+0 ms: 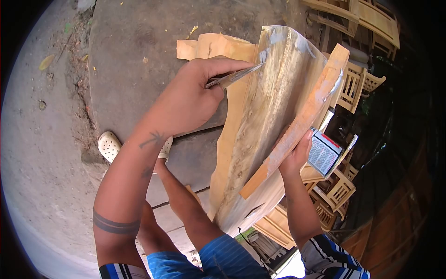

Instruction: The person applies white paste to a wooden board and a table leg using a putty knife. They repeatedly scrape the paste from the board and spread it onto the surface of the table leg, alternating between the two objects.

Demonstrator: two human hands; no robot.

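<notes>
My left hand (197, 90) is closed around a thin flat scraper (237, 76), its tip touching or close to the wood near the top of a large pale timber piece (269, 93). Grey filler patches mark the timber's end and one edge. My right hand (296, 156) grips a small tin (324, 151) with a printed label and a red stripe. That hand is beside a long wooden strip (302, 116) smeared with grey filler. Some of its fingers are hidden behind the tin.
Several unfinished wooden chairs (341, 190) stand on the right, with more wooden furniture (357, 18) at the upper right. A curved wooden part (218, 45) juts out from behind the timber. My feet, in white clogs (109, 145), are on the concrete floor (139, 60).
</notes>
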